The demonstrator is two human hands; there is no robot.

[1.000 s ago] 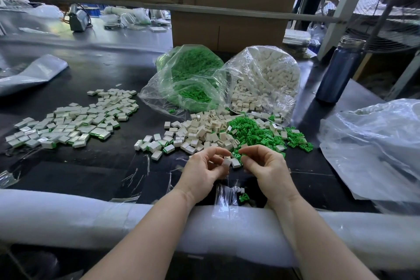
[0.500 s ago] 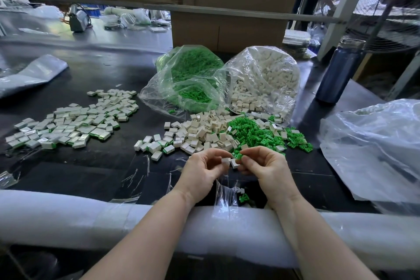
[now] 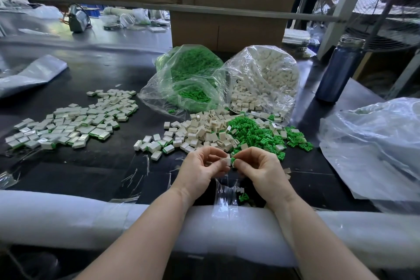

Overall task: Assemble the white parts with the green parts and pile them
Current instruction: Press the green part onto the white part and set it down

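Left hand point(image 3: 200, 166) pinching a white part point(image 3: 225, 158), right hand point(image 3: 259, 166) pinching a green part point(image 3: 233, 161) against it, both above the black table point(image 3: 91, 173). Loose white and green parts point(image 3: 227, 134) at 12 o'clock, touching; assembled pile point(image 3: 72, 123) at 10 o'clock, well apart.

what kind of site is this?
Likely a small factory assembly bench: bulk bags of green parts and white parts, a spread of finished pieces, stacked cardboard cartons behind.
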